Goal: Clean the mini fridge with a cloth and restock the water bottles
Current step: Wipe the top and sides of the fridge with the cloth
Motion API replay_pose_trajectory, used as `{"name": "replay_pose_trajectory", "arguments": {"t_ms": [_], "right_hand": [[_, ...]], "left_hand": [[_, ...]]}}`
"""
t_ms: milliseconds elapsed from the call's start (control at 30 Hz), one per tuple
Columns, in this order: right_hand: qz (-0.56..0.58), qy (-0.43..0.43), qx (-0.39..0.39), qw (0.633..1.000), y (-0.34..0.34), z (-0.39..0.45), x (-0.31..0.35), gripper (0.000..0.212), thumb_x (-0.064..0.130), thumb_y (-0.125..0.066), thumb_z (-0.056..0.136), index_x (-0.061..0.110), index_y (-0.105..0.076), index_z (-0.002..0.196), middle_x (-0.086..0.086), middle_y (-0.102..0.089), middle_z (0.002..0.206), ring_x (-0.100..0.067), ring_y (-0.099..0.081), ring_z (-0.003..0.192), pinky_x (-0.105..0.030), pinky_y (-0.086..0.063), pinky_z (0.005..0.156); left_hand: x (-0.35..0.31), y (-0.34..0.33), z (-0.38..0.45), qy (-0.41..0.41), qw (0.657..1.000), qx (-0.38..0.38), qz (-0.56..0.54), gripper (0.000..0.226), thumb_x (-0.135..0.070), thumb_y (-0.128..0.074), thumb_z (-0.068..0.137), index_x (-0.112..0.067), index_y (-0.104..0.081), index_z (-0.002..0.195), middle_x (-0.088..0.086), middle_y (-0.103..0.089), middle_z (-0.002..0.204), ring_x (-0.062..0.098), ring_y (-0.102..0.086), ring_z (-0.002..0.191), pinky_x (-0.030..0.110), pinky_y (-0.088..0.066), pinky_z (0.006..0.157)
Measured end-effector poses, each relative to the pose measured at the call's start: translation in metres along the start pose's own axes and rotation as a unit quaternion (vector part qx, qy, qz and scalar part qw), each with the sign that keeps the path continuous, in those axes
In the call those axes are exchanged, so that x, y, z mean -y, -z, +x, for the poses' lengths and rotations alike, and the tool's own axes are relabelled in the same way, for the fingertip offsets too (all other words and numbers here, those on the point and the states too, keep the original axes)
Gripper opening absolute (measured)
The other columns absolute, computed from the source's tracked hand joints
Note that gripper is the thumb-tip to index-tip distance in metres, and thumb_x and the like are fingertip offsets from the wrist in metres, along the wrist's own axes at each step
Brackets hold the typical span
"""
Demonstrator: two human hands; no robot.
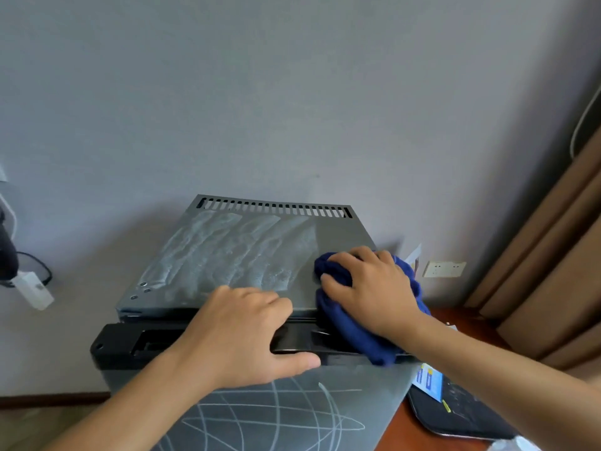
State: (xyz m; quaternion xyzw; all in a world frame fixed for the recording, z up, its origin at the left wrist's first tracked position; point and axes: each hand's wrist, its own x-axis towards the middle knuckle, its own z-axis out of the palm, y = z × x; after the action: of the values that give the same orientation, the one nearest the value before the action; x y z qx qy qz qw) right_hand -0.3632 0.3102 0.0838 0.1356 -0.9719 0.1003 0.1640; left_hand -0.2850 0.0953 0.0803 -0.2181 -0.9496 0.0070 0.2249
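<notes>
At the centre of the frame stands the mini fridge (227, 255), its grey top streaked with wet smears. The right hand (370, 288) has its grip curled round a blue cloth (354, 333) at the top's right front corner. The left hand (240, 330) lies open, fingers relaxed, across the black front edge.

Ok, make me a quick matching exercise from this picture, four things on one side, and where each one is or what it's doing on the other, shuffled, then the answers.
Things:
1. blue cloth
2. left hand
3. wall socket
4. vent slots

Places or states:
A. along the back edge of the mini fridge top
B. on the wall to the right of the fridge
C. gripped by the right hand at the top's right front corner
D. resting on the fridge's front edge

Pairs: 1-C, 2-D, 3-B, 4-A
</notes>
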Motion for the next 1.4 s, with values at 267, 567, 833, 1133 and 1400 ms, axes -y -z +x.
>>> {"name": "replay_pose_trajectory", "arguments": {"t_ms": [267,567,833,1133,1400], "right_hand": [[0.015,-0.083,0.062,0.995,-0.042,0.165,0.003,0.044,0.054,-0.049,0.090,0.035,-0.063,0.127,-0.008,-0.055,0.133,-0.039,-0.045,0.125,-0.047,-0.040,0.089],[0.005,-0.058,0.064,0.996,-0.053,0.184,-0.004,0.047,0.053,-0.042,0.095,0.033,-0.061,0.134,-0.006,-0.054,0.135,-0.036,-0.043,0.125,-0.042,-0.038,0.084],[0.018,-0.025,0.018,0.999,-0.017,0.059,0.012,0.034,0.050,-0.050,0.092,0.032,-0.067,0.116,-0.002,-0.058,0.119,-0.036,-0.046,0.117,-0.044,-0.046,0.089],[-0.016,0.055,-0.060,0.997,0.001,-0.041,0.002,0.039,0.062,-0.035,0.088,0.038,-0.064,0.097,0.012,-0.052,0.094,-0.022,-0.043,0.086,-0.041,-0.048,0.070],[0.045,-0.016,0.049,0.998,-0.017,0.070,0.015,0.035,0.052,-0.054,0.089,0.039,-0.065,0.120,0.000,-0.056,0.122,-0.035,-0.046,0.119,-0.049,-0.044,0.097]], "left_hand": [[0.001,-0.007,-0.003,0.014,0.999,-0.041,-0.018,0.076,-0.097,-0.039,0.072,-0.024,-0.032,0.058,-0.010,-0.034,0.050,0.010,-0.032,0.044,0.028,-0.029,0.042],[0.001,-0.005,-0.003,0.068,0.996,0.037,-0.034,0.084,-0.102,-0.033,0.066,-0.019,-0.038,0.067,-0.005,-0.045,0.061,0.011,-0.038,0.054,0.029,-0.036,0.060],[0.000,-0.003,-0.003,0.081,0.995,0.039,-0.035,0.084,-0.102,-0.037,0.065,-0.018,-0.041,0.068,-0.003,-0.049,0.063,0.011,-0.038,0.055,0.030,-0.037,0.063],[-0.002,-0.004,-0.003,0.064,0.997,0.001,-0.041,0.081,-0.100,-0.040,0.065,-0.019,-0.033,0.061,-0.004,-0.037,0.053,0.011,-0.031,0.047,0.029,-0.024,0.049],[-0.002,-0.004,-0.002,0.070,0.997,0.016,-0.037,0.084,-0.100,-0.035,0.067,-0.017,-0.038,0.066,-0.003,-0.046,0.061,0.011,-0.036,0.053,0.031,-0.025,0.053]]}}
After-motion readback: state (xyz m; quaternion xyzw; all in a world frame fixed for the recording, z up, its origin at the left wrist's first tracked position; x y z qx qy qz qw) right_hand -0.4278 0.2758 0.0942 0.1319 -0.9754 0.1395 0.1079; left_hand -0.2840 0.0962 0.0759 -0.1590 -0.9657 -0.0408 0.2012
